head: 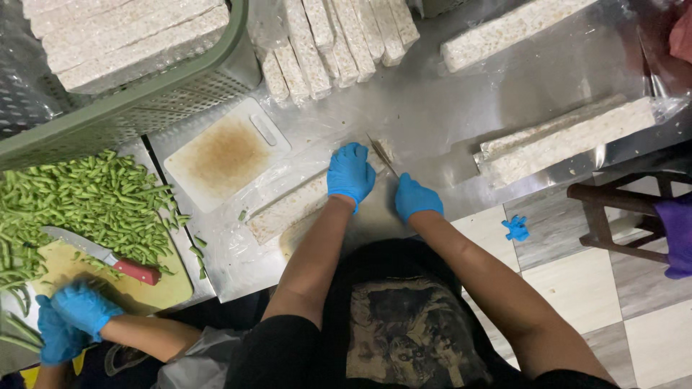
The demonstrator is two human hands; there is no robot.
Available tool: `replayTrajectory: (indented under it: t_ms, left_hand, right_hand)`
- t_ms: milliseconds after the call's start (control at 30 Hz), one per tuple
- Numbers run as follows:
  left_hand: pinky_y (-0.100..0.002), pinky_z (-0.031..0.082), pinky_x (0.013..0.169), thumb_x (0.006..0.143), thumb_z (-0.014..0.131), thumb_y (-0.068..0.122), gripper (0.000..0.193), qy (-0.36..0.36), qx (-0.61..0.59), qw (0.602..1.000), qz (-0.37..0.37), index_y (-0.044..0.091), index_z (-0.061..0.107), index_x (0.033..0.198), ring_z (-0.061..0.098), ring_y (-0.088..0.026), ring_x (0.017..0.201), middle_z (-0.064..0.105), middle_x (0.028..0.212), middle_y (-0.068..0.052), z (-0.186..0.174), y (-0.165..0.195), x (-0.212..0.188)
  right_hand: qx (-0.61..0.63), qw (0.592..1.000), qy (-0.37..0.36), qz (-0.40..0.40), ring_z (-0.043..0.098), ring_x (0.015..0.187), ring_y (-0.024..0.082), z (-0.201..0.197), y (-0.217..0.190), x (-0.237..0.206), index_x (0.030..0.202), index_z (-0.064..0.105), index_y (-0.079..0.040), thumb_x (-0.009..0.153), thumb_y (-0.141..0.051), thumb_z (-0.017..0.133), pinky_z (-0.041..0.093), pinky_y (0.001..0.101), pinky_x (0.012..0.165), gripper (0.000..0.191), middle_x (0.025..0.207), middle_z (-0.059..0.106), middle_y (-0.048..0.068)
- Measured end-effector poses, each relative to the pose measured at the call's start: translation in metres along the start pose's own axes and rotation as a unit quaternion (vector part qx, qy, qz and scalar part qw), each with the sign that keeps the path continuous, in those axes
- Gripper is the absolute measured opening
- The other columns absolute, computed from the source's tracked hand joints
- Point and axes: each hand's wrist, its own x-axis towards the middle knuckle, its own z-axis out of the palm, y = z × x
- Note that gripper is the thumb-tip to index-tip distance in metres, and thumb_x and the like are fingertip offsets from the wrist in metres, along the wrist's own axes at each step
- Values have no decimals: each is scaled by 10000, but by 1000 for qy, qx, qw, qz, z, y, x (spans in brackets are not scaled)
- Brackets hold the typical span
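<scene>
The person's left hand [351, 173], in a blue glove, presses flat and spread on a long pale block of tempeh in clear plastic wrap [288, 209], which lies slantwise on the steel counter [432, 115]. The right hand [417, 197], also gloved in blue, is closed around the handle of a slim knife [380, 155] whose blade meets the block's far end. The step in hand looks like slicing or slitting that end; the next move likely calls for a steady hold and a clean draw of the blade, clear of the left fingers.
</scene>
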Motion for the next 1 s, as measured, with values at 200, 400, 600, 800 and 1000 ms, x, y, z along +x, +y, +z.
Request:
replayTrajectory:
  t_ms: [200,400,600,800,1000]
  left_hand:
    - [-488,458,952,805,661,252,360,5,-4,1000,-6,66,622,1111,581,-364,1070,608,1163,-157,-6,2,1]
    - [-495,457,947,806,662,251,362,-23,-2,999,-23,61,623,1111,576,-366,1062,604,1131,-164,-10,5,1]
    - [-468,464,971,762,661,230,401,-19,-11,1000,-17,42,627,1115,575,-366,1095,608,1150,-169,8,-7,1]
    - [-458,469,984,772,667,215,353,-24,71,996,40,84,652,1099,595,-319,1098,617,1122,-138,-1,-17,1]
    - [-461,466,930,774,694,268,339,-56,83,995,16,81,648,1052,592,-311,1074,613,1104,-123,-14,-13,-3]
  right_hand:
    - [-2,1000,-6,1,661,1063,492,4,-14,-28,1262,501,-83,976,-227,429,523,576,917,329,1231,654,263]
    - [-14,1000,-2,-5,671,1057,488,9,-16,-23,1251,499,-75,983,-217,427,523,581,918,312,1209,664,273]
    - [5,1000,-18,6,657,1104,495,6,-23,-7,1225,521,-64,1001,-189,393,530,573,932,286,1230,667,268]
    - [12,1000,-2,15,658,1079,498,-7,-30,-23,1242,508,-69,987,-201,415,519,581,923,302,1208,669,269]
    - [-2,1000,-5,-24,685,1015,493,-3,-34,-42,1257,492,-64,997,-225,420,530,588,902,314,1151,697,276]
